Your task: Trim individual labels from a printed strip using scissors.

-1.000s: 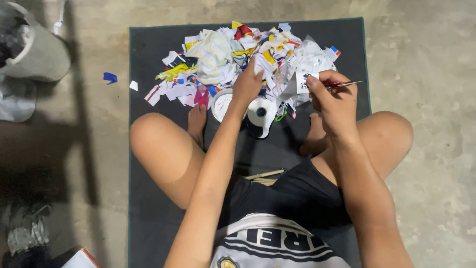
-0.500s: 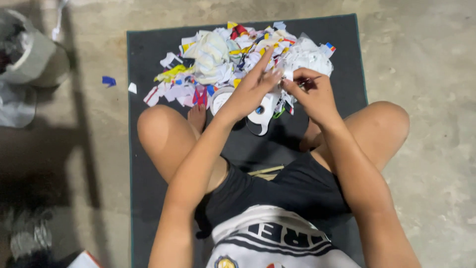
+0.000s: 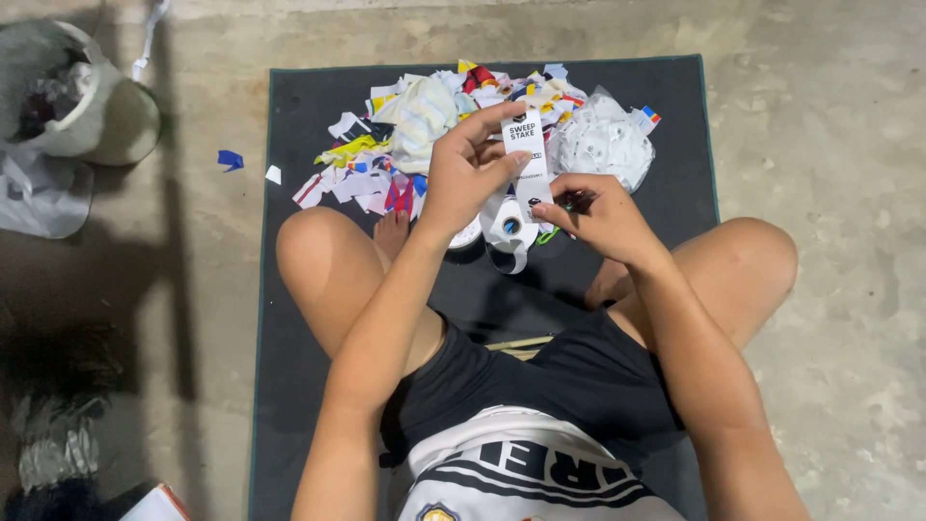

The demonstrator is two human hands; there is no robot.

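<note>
I sit cross-legged on a dark mat (image 3: 299,405). My left hand (image 3: 465,174) holds up a narrow white printed paper strip (image 3: 528,154) by its upper part. My right hand (image 3: 593,210) pinches the strip's lower end and also grips a thin dark tool, mostly hidden in the fingers. Below the hands lies a white tape roll (image 3: 509,230). Beyond them spreads a pile of torn coloured paper scraps (image 3: 386,159) and a crumpled clear plastic bag (image 3: 603,145).
A grey bucket (image 3: 92,121) lined with plastic stands at the upper left on the concrete floor (image 3: 830,145). Two small scraps, blue (image 3: 230,159) and white (image 3: 274,175), lie beside the mat. A thin wooden stick (image 3: 516,342) rests between my legs.
My left hand has lifted a white strip out of the pile and holds it upright. My right hand moved left and in, taking hold of its lower end.
</note>
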